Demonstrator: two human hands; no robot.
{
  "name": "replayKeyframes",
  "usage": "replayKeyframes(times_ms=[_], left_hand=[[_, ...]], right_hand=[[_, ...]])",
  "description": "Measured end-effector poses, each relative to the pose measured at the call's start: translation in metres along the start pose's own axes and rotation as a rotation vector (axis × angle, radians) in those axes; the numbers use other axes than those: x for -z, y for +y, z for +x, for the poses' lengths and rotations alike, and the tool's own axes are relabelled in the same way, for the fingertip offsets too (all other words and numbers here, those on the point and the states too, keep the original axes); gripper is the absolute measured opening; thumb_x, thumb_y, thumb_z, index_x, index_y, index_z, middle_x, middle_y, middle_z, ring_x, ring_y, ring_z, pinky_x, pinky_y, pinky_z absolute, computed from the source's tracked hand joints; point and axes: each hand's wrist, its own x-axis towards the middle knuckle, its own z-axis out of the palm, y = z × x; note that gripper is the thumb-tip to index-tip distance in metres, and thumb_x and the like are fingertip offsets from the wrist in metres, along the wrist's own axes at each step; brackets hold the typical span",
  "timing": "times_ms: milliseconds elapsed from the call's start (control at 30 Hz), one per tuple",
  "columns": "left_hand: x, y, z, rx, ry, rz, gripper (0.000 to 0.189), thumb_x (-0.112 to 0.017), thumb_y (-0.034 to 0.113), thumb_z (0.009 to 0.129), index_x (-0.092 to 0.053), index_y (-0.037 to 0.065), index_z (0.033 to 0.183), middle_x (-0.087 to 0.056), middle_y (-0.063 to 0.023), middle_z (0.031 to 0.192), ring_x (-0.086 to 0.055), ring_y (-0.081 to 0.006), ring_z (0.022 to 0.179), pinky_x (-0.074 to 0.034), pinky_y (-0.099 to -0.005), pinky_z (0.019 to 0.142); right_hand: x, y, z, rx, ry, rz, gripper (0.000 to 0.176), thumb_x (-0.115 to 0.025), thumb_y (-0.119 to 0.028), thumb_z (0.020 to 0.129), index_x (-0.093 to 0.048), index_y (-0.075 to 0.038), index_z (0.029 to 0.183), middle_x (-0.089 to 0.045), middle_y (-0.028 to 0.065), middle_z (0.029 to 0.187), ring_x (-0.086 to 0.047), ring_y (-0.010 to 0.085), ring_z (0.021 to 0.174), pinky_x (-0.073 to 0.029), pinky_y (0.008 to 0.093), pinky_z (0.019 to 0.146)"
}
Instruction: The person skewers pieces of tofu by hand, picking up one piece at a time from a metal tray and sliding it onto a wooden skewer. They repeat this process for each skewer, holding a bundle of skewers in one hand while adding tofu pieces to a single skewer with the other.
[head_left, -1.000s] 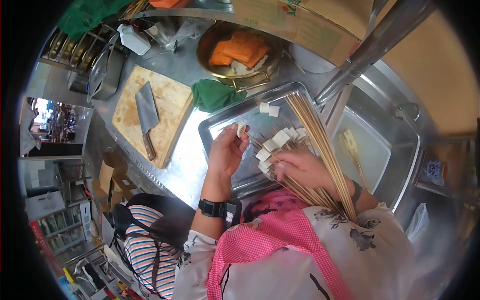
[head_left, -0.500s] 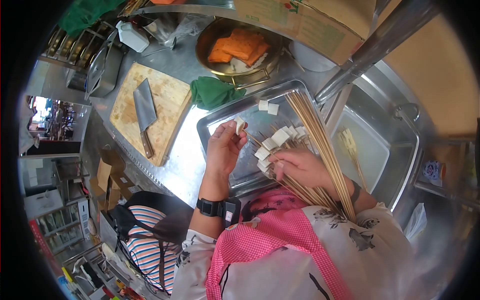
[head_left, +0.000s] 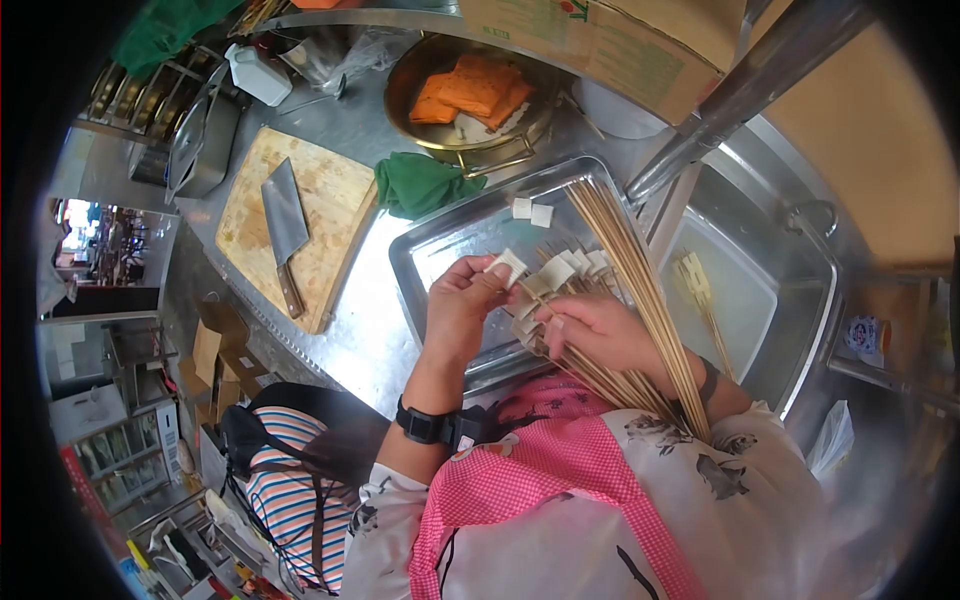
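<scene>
Between the fingertips of my left hand (head_left: 468,300) is a white cube (head_left: 508,265), close to the tip of a skewer. My right hand (head_left: 600,328) is closed around a bundle of thin wooden skewers (head_left: 622,378), with several white cubes (head_left: 556,272) threaded on their upper ends. Both hands are over a metal tray (head_left: 412,262). Two loose white pieces (head_left: 541,215) lie near the tray's far side. More long bare skewers (head_left: 640,290) rest across the tray's right edge and reach back to my right forearm.
Left of the tray, a cleaver (head_left: 286,213) lies on a wooden cutting board (head_left: 335,195). A green cloth (head_left: 420,186) and a pan (head_left: 400,85) with orange slabs stand behind. On the right are a metal pole (head_left: 745,95) and a sink (head_left: 800,330) holding skewered pieces (head_left: 697,283).
My left hand has moved right, bringing its white cube close to the pieces over my right hand. The right hand still grips the skewers, nearly in the same place.
</scene>
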Motion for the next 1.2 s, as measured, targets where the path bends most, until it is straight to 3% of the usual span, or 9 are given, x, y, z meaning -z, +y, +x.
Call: replayKeyframes(times_ms=[300, 400, 500, 533, 633, 767, 867, 1067, 1200], left_hand=[[-0.004, -0.001, -0.008, 0.035, -0.02, 0.077, 0.013, -0.063, 0.009, 0.084, -0.057, 0.002, 0.093, -0.064, -0.0083, 0.085, -0.062, -0.0161, 0.072, -0.051, -0.0272, 0.064], [-0.003, -0.002, -0.008, 0.033, -0.011, 0.093, 0.013, -0.063, 0.01, 0.084, -0.057, 0.002, 0.092, -0.064, -0.0077, 0.084, -0.061, -0.0152, 0.071, -0.05, -0.0263, 0.063], [0.0, -0.006, -0.007, 0.047, 0.006, 0.164, 0.012, -0.063, 0.01, 0.084, -0.057, 0.002, 0.092, -0.064, -0.007, 0.083, -0.06, -0.0142, 0.07, -0.048, -0.025, 0.061], [0.0, -0.007, -0.006, 0.054, 0.012, 0.196, 0.012, -0.063, 0.01, 0.085, -0.057, 0.002, 0.092, -0.063, -0.0068, 0.083, -0.06, -0.0139, 0.069, -0.048, -0.0246, 0.06], [0.0, -0.008, -0.006, 0.061, 0.003, 0.199, 0.012, -0.063, 0.011, 0.085, -0.057, 0.003, 0.092, -0.063, -0.0063, 0.083, -0.06, -0.0136, 0.068, -0.047, -0.0238, 0.059], [-0.003, -0.008, -0.008, 0.047, 0.003, 0.109, 0.012, -0.063, 0.01, 0.084, -0.057, 0.002, 0.092, -0.064, -0.0068, 0.084, -0.061, -0.0141, 0.07, -0.049, -0.0244, 0.061], [-0.003, -0.012, -0.006, 0.039, -0.015, 0.1, 0.012, -0.063, 0.009, 0.084, -0.057, 0.002, 0.092, -0.064, -0.0076, 0.084, -0.062, -0.0147, 0.07, -0.05, -0.0251, 0.061], [-0.002, -0.012, -0.006, 0.042, -0.032, 0.194, 0.012, -0.063, 0.008, 0.084, -0.058, 0.001, 0.092, -0.065, -0.0085, 0.084, -0.062, -0.0144, 0.067, -0.049, -0.0247, 0.06], [-0.005, -0.01, -0.006, 0.04, -0.021, 0.233, 0.014, -0.065, 0.011, 0.083, -0.057, 0.001, 0.09, -0.063, -0.0062, 0.077, -0.059, -0.0117, 0.063, -0.045, -0.0223, 0.055]], right_hand=[[0.002, 0.0, 0.001, 0.025, -0.005, -0.037, 0.023, -0.043, -0.013, 0.091, -0.055, -0.001, 0.106, -0.065, 0.0057, 0.073, -0.062, 0.0175, 0.07, -0.048, 0.03, 0.069], [0.001, -0.005, 0.0, -0.071, 0.025, 0.129, 0.024, -0.049, -0.012, 0.089, -0.055, -0.001, 0.11, -0.065, 0.0068, 0.079, -0.062, 0.0201, 0.077, -0.047, 0.0323, 0.073], [-0.002, -0.007, 0.002, 0.212, 0.286, -0.133, 0.031, -0.057, -0.011, 0.082, -0.055, -0.003, 0.112, -0.063, 0.008, 0.087, -0.059, 0.0235, 0.087, -0.045, 0.0348, 0.079], [0.007, -0.014, 0.003, 0.226, 0.215, -0.219, 0.037, -0.062, -0.008, 0.078, -0.055, -0.003, 0.114, -0.06, 0.0093, 0.097, -0.055, 0.0231, 0.098, -0.042, 0.0348, 0.088], [0.006, -0.01, 0.004, 0.366, 0.247, -0.356, 0.037, -0.063, -0.008, 0.076, -0.056, -0.006, 0.112, -0.058, 0.01, 0.094, -0.055, 0.0251, 0.096, -0.042, 0.0345, 0.086], [0.004, -0.012, 0.0, 0.104, 0.192, -0.341, 0.029, -0.062, -0.009, 0.076, -0.058, -0.007, 0.105, -0.056, 0.0085, 0.081, -0.057, 0.0246, 0.081, -0.045, 0.0348, 0.073], [0.002, 0.0, 0.002, 0.26, 0.255, -0.349, 0.024, -0.061, -0.009, 0.077, -0.057, -0.006, 0.101, -0.054, 0.0057, 0.072, -0.055, 0.0216, 0.069, -0.043, 0.033, 0.064], [0.001, 0.001, 0.002, 0.226, 0.259, -0.285, 0.023, -0.06, -0.009, 0.078, -0.059, -0.005, 0.1, -0.055, 0.0073, 0.073, -0.056, 0.0224, 0.07, -0.044, 0.0335, 0.066], [0.004, 0.0, 0.001, 0.185, 0.219, -0.338, 0.028, -0.06, -0.009, 0.078, -0.059, -0.005, 0.106, -0.058, 0.0089, 0.084, -0.058, 0.0241, 0.081, -0.046, 0.0344, 0.072]])
